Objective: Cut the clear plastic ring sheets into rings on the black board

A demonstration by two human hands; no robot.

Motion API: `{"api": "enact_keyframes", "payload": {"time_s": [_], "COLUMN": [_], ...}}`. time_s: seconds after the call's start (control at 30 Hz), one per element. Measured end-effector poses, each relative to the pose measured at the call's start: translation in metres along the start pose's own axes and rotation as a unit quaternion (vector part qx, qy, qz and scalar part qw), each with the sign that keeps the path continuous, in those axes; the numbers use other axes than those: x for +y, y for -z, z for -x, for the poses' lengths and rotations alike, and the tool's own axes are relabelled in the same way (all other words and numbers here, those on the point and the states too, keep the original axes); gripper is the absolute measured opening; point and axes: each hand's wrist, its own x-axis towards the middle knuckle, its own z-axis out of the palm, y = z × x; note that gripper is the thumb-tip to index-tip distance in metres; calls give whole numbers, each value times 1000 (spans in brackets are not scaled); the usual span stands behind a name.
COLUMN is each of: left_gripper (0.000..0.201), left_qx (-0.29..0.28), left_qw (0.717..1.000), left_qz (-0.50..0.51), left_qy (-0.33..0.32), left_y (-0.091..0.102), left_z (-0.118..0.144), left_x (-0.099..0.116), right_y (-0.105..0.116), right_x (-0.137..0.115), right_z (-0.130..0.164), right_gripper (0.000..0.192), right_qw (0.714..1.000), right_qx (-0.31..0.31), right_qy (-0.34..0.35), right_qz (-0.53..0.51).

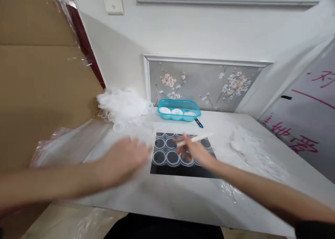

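My right hand (pixel 192 149) is closed around a slim white pen-like stick (pixel 196 138), above a black sheet (pixel 167 170). Rows of pale translucent rings (pixel 173 158) lie on that sheet. Left of the sheet, my left hand (pixel 128 158) hovers over the table, smeared by motion, so its fingers cannot be made out. Behind the sheet stands a turquoise plastic basket (pixel 179 103) with white round pieces (pixel 177 111) in its compartments. A heap of translucent white rings (pixel 125 104) sits at the back left.
A blue and black utility knife (pixel 199 122) lies beside the basket on the white table (pixel 131 193). Crumpled clear plastic (pixel 253 155) lies at right, plastic bags (pixel 68 144) at left. Cardboard (pixel 39 75) stands left; a whiteboard with red writing (pixel 306 103) stands right.
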Motion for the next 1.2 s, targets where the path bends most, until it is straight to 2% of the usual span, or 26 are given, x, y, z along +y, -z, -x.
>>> {"api": "enact_keyframes", "payload": {"time_s": [0.07,0.13,0.17,0.27,0.37,0.47,0.6,1.0,1.07,1.2], "left_gripper": [19,22,24,24,26,28,29,32,33,38], "left_qx": [-18,2,24,77,107,116,98,81,67,6], "left_qw": [998,998,998,995,993,992,994,994,995,994], "left_qz": [9,25,31,18,0,3,25,59,66,110], "left_qy": [-55,-63,-56,-53,-57,-57,-50,-38,-37,-27], "left_y": [-29,-59,-72,-105,-124,-132,-136,-142,-143,-144], "left_z": [11,19,20,18,12,10,13,13,13,13], "left_x": [21,34,37,33,27,24,24,23,22,22], "right_y": [-23,-46,-56,-75,-79,-76,-72,-71,-70,-71], "right_x": [0,1,2,6,8,7,3,2,1,3], "right_z": [5,11,13,17,19,19,18,18,20,30], "right_gripper": [47,42,42,41,39,34,31,27,23,21], "right_qw": [983,945,933,927,933,947,965,970,979,995], "right_qx": [-47,-53,-47,-42,-69,-98,-114,-124,-121,-101], "right_qy": [-106,-201,-224,-236,-224,-205,-165,-163,-127,14], "right_qz": [-144,-254,-276,-288,-273,-225,-168,-128,-103,15]}}
